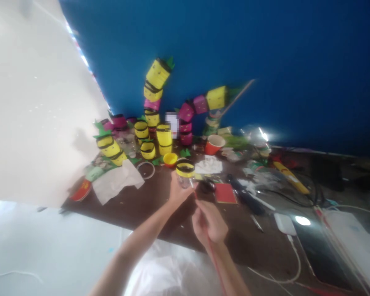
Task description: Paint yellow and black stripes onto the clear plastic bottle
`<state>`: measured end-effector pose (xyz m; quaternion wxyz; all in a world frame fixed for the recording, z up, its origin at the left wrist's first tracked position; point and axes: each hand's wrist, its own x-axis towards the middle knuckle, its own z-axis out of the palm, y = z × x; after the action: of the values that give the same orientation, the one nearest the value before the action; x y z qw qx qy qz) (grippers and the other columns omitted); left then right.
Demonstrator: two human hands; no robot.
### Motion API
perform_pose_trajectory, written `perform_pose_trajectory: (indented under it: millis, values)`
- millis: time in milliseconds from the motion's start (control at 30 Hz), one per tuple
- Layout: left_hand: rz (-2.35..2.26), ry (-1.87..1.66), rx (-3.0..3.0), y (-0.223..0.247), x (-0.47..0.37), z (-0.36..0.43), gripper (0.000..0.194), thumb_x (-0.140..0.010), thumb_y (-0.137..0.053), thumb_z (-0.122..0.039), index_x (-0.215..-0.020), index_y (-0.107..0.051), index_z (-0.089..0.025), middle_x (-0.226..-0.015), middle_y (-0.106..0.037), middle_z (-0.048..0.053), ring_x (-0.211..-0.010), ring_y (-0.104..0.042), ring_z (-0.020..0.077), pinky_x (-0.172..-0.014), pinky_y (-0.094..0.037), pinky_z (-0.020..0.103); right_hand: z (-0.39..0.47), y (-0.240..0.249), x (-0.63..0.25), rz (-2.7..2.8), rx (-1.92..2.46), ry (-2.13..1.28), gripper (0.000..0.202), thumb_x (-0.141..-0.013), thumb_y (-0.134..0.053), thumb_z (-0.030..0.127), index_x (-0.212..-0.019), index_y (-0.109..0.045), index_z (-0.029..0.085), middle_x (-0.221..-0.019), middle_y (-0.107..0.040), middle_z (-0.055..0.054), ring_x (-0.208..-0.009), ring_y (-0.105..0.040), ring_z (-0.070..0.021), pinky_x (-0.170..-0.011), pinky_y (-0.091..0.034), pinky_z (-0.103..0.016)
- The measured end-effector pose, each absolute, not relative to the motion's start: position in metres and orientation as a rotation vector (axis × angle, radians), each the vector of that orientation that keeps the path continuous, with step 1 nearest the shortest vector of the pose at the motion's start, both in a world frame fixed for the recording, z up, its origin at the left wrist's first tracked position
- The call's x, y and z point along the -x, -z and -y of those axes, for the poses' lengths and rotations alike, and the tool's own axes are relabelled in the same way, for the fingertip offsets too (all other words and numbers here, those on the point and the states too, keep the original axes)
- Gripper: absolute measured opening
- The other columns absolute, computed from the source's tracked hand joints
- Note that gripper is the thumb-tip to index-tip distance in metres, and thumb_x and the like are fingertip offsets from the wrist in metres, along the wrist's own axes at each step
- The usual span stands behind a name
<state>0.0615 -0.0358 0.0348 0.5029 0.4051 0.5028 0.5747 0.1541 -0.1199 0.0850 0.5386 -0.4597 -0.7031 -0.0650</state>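
My left hand (179, 192) is closed around a clear plastic cup (185, 170) with a yellow band and a black band near its rim. The cup stands upright in my grip, just above the dark table. My right hand (210, 223) pinches a thin paintbrush (212, 255) with a long red handle that runs back over the wrist. Its tip reaches the lower side of the cup; whether it touches is too blurred to tell. Right behind the cup sits a small yellow-and-orange bowl (170, 159).
Yellow and magenta painted cups (165, 142) stand in a cluster at the back, some joined into curved stacks (158, 74). An orange cup (214, 144), a red square (225, 193), white paper (119, 181) and a tape ring (146, 170) lie around. Cables and a white charger (284, 224) are on the right.
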Motion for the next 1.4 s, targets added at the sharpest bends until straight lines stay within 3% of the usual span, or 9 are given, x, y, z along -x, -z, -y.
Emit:
perform_pose_trajectory:
  millis: [1167,1400]
  values:
    - [-1.184,-1.463,-0.998,-0.031,-0.061,0.035,0.067,-0.055,-0.082,-0.030,-0.107,-0.041,-0.021,-0.103,-0.061,0.006,-0.091,-0.063,0.0189,-0.078,-0.050,0.033,0.125,-0.090,-0.156,1.672,1.105,0.168,0.025,-0.076,-0.056,0.003,-0.095,-0.062,0.017,-0.077,-0.068,-0.006,-0.066,-0.066,-0.0162,-0.062,-0.057,-0.028]
    - [-1.135,-1.404,-1.084,-0.027,-0.060,0.037,0.054,-0.062,-0.077,-0.031,-0.106,-0.048,-0.020,-0.107,-0.057,0.007,-0.092,-0.061,0.0195,-0.072,-0.052,0.030,0.125,-0.090,-0.155,1.672,1.078,0.189,0.027,-0.075,-0.057,0.002,-0.097,-0.062,0.017,-0.079,-0.068,-0.007,-0.068,-0.067,-0.0167,-0.064,-0.058,-0.028]
